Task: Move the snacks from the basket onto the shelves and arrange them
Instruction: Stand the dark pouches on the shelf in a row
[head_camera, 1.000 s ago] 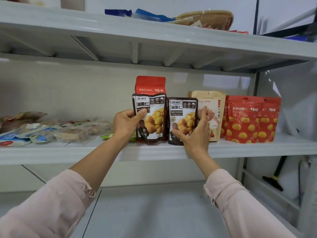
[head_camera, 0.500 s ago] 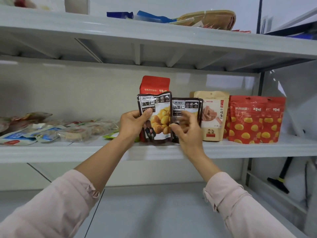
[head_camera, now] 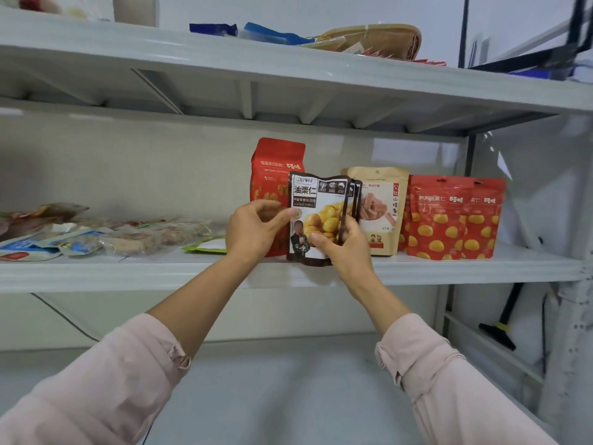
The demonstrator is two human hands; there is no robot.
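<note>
Right now the left hand (head_camera: 256, 229) pinches the left edge of the front dark pouch (head_camera: 316, 216) between thumb and fingertips. The right hand (head_camera: 345, 248) curls its fingers round the pouch's right side, thumb on the front. At least 1 rear dark pouch (head_camera: 355, 195) peeks out just behind it, overlapped.

Both stand upright at the near lip of the middle shelf (head_camera: 128, 271); can't tell whether the bottoms rest on it. Far behind them is the tall red bag (head_camera: 276, 165). Right of them is the tan pouch (head_camera: 382, 207), then 2 red pouches (head_camera: 449, 220). Left, flat packets (head_camera: 96, 239) lie down.

Risks:
- So near the lip, a release could tip them forward off the shelf.
- Soft pouches may slump.
- A hard push back could knock over the red bag.
- A shove right could topple the tan pouch.
</note>
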